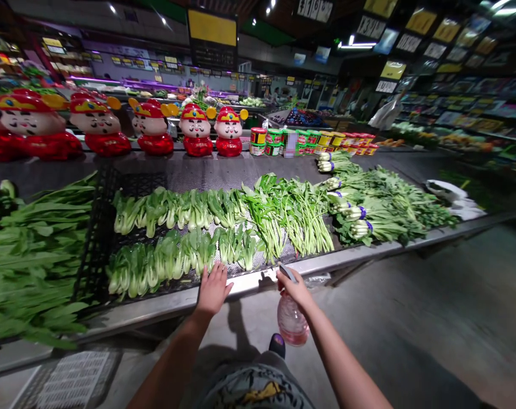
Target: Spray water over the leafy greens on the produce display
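Note:
My right hand [295, 287] grips a spray bottle [292, 321] by its neck, with pinkish liquid low in the clear body. The bottle hangs in front of the display shelf's metal edge. My left hand [213, 288] rests at that edge [241, 286], its fingers stretched out and holding nothing. Just beyond its fingertips stands the front row of bok choy [168, 255], with a second row [185, 207] behind. Right of these lie loose leafy greens with long stems [290, 216].
Bundled greens with purple bands [360, 213] lie to the right, long leafy greens [32, 250] to the left beyond a black crate wall [91, 227]. Red figurines [197, 130] and stacked tubs [309, 141] line the back ledge. A grey crate [70, 378] is on the floor.

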Tool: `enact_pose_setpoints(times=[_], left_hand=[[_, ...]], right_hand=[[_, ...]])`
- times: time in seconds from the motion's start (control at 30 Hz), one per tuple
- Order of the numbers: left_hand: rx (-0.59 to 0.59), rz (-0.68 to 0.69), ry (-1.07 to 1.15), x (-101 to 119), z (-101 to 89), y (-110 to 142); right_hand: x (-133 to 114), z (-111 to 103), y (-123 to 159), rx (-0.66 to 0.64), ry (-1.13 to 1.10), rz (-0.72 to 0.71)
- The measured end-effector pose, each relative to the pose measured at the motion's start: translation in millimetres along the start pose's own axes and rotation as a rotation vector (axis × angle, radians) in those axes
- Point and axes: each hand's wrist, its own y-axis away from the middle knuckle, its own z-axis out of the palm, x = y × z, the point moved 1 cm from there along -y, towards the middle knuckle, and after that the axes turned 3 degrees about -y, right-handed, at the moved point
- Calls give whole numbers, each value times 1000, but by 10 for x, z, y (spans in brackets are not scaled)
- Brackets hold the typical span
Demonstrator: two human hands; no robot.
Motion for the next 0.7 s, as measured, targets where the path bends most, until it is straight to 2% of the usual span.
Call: enact_pose_setpoints(times=[0.2,0.47,0.7], left_hand=[[-9,61,12,114,-3,-94],[-46,50,9,232,92,-170],[-49,42,8,395,115,-295]], right_hand=[[-92,-277,-29,75,85,-25],[99,-405,-119,77,111,-19],[-112,-569,-236,85,104,-78]])
